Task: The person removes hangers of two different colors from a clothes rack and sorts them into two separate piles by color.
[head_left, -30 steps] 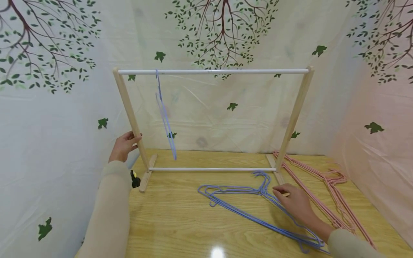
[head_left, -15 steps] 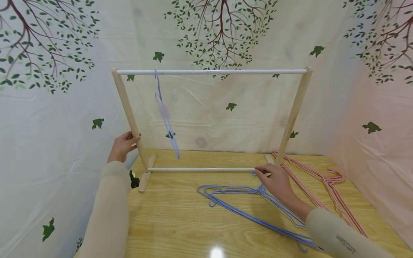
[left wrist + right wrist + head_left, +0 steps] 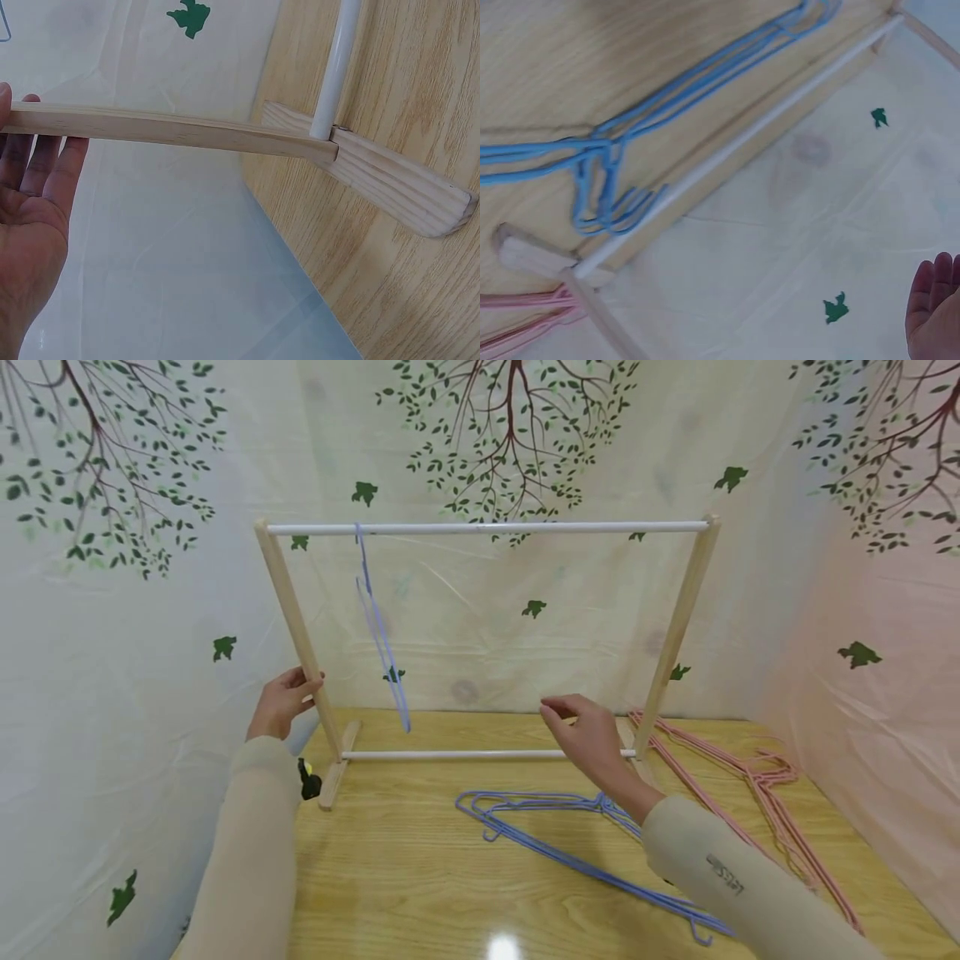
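Note:
A small garment rack with wooden posts and a white top rail (image 3: 525, 528) stands on the table. My left hand (image 3: 277, 703) grips its left post (image 3: 288, 610), fingers behind and thumb in front; the left wrist view shows the fingers (image 3: 67, 169) against the wood. From the left part of the rail hangs one blue hanger (image 3: 367, 578). My right hand (image 3: 588, 739) is raised before the rack, above the lower white bar (image 3: 450, 754), fingers loosely bent and holding nothing. Several blue hangers (image 3: 581, 865) lie stacked on the table, partly hidden by the right arm.
Several pink hangers (image 3: 763, 781) lie at the right, beside the rack's right post (image 3: 681, 618). A small black object (image 3: 309, 781) is at the table's left edge, near the rack's left foot (image 3: 333, 785). Behind the rack hangs a leaf-printed curtain (image 3: 480, 627).
My right hand has moved up and leftward from over the blue hangers, past the lower bar. The left hand stays on the post. The hung hanger swings slightly.

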### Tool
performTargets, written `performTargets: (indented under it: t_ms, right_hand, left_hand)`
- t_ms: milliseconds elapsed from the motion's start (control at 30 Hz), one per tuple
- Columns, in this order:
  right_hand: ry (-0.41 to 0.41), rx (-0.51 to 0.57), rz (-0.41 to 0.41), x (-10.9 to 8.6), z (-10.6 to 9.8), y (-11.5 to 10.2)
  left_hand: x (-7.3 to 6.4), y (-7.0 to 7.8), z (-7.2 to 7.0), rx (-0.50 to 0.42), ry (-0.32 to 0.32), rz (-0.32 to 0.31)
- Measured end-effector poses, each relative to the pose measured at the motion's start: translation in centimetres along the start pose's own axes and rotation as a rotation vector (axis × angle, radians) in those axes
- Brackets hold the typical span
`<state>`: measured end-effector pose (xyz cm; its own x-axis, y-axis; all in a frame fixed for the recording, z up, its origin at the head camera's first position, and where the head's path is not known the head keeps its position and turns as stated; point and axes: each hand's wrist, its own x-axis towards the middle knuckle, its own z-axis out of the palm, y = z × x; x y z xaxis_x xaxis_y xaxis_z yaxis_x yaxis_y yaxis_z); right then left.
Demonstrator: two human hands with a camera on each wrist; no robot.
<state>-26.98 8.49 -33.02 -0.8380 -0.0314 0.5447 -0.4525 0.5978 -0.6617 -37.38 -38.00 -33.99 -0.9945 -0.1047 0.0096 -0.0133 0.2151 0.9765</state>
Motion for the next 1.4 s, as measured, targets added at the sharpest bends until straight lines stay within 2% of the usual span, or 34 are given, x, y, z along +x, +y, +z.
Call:
performTargets:
  t_ms: [200, 367, 633, 833, 1100, 1400]
  right_hand:
    - [0.042, 0.089, 0.020, 2.4, 1.1, -2.5]
    - [0.049, 0.107, 0.019, 4.2, 2.0, -4.7]
    - [0.005, 0.114, 0.050, 6.2, 4.3, -8.5]
    - [-0.048, 0.088, 0.028, 6.8, 6.5, -11.5]
    - [-0.082, 0.039, 0.044, 6.9, 9.7, -14.9]
    - [-0.139, -0.008, 0.090, 6.4, 11.6, -16.7]
  left_hand:
    - [-0.2, 0.3, 0.1, -0.013, -0.003, -0.015]
    - [-0.4, 0.5, 0.1, -0.019, -0.012, -0.019]
    - [-0.3, 0.5, 0.1, -0.022, -0.003, -0.037]
    - [-0.2, 0.4, 0.2, -0.029, 0.003, -0.036]
    - [-0.1, 0.4, 0.2, -0.019, 0.018, -0.027]
    - [-0.1, 0.3, 0.1, -0.023, 0.011, -0.025]
